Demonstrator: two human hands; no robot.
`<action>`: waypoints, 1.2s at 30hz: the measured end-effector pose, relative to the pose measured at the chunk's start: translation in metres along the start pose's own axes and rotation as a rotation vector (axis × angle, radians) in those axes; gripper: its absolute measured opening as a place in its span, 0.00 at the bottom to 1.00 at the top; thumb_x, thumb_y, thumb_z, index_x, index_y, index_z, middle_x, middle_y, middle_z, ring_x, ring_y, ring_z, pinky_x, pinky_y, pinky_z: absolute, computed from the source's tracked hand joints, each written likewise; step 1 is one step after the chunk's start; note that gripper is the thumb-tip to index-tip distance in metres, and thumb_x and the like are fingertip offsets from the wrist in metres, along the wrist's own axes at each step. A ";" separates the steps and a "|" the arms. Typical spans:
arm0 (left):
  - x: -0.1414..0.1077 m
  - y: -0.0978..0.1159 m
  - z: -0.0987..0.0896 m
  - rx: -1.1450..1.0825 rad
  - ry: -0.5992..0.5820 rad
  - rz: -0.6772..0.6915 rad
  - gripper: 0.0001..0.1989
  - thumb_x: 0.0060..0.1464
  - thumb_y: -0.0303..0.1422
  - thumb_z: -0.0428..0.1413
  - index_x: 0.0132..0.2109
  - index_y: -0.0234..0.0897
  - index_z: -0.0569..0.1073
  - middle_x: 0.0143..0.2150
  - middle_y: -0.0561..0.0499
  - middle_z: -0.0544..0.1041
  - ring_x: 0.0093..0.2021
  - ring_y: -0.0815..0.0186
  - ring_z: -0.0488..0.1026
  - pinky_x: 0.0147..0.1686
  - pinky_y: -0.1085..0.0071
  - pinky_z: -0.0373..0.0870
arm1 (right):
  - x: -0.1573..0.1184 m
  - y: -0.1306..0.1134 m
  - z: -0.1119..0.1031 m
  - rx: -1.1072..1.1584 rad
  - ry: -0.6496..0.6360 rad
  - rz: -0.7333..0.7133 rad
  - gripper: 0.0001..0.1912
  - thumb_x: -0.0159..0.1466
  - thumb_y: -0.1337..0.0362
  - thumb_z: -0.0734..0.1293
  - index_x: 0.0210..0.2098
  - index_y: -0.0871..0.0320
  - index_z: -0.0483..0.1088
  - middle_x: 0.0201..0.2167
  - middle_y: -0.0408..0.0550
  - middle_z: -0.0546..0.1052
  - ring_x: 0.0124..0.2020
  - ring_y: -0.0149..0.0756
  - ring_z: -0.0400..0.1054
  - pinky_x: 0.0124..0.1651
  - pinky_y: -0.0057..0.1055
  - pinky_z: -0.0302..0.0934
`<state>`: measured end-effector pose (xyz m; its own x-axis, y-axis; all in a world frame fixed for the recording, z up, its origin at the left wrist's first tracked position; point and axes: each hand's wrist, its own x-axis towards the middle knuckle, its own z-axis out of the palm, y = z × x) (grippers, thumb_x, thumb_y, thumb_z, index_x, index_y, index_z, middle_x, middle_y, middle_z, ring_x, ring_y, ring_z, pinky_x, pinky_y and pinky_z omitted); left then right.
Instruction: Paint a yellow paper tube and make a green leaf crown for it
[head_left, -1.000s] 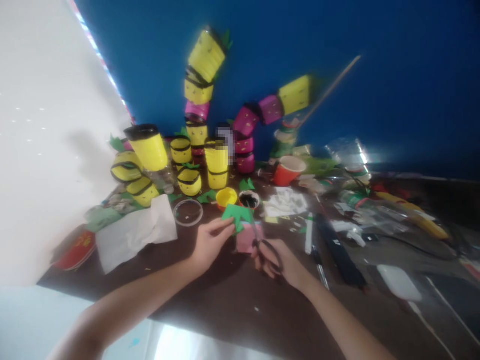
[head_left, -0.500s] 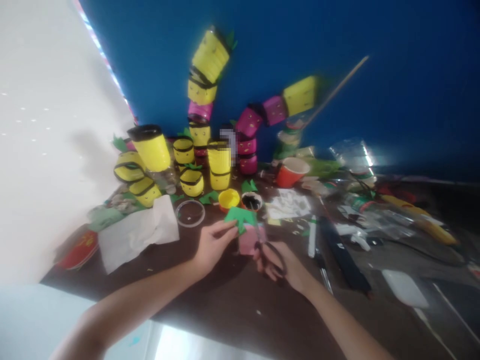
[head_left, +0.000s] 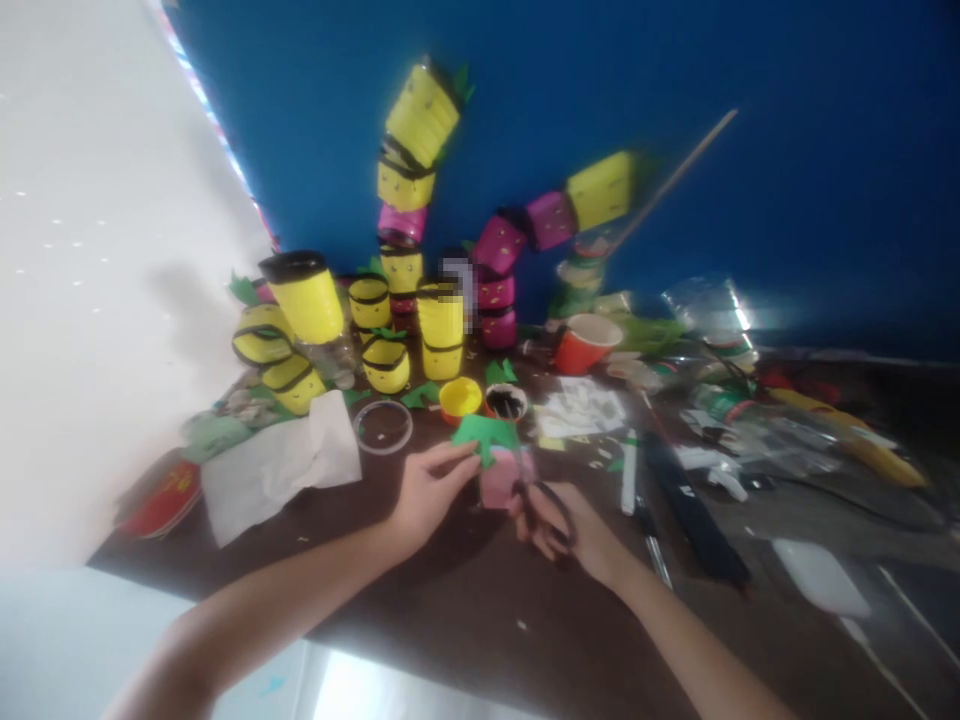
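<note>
Left hand, forearm slanting inward, fingers pinched on green paper; right hand, forearm opposite, fingers wrapped on scissors.

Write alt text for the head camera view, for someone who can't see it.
The left hand holds a green sheet and the right hand holds scissors close to it, above a cluttered brown table. Beyond are black-banded yellow containers and a blue wall.

Blue wall, red cup, thin stick
</note>
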<state>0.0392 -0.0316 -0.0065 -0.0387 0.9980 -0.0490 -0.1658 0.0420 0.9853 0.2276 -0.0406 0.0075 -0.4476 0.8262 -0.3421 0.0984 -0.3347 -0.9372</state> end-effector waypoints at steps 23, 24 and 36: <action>-0.001 0.004 0.001 -0.017 0.015 -0.018 0.15 0.42 0.36 0.63 0.39 0.36 0.78 0.43 0.45 0.78 0.44 0.60 0.73 0.48 0.63 0.67 | -0.002 -0.002 0.001 -0.042 -0.002 0.003 0.27 0.56 0.41 0.60 0.28 0.63 0.66 0.18 0.44 0.70 0.12 0.22 0.56 0.14 0.21 0.43; -0.001 0.004 0.001 -0.012 0.015 -0.019 0.15 0.42 0.36 0.63 0.40 0.36 0.78 0.43 0.45 0.78 0.44 0.60 0.73 0.48 0.63 0.67 | -0.001 -0.002 0.001 -0.040 -0.003 0.001 0.27 0.56 0.41 0.60 0.28 0.63 0.66 0.18 0.44 0.70 0.12 0.21 0.56 0.14 0.21 0.43; -0.002 0.007 0.002 -0.012 0.019 -0.033 0.16 0.42 0.36 0.63 0.40 0.35 0.78 0.43 0.44 0.78 0.44 0.59 0.73 0.49 0.62 0.67 | -0.001 -0.002 0.002 -0.018 0.020 0.018 0.26 0.57 0.42 0.60 0.29 0.62 0.65 0.18 0.42 0.69 0.12 0.21 0.55 0.13 0.21 0.43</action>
<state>0.0403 -0.0330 0.0009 -0.0520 0.9950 -0.0852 -0.1796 0.0746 0.9809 0.2259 -0.0419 0.0094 -0.4278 0.8289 -0.3603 0.1229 -0.3416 -0.9318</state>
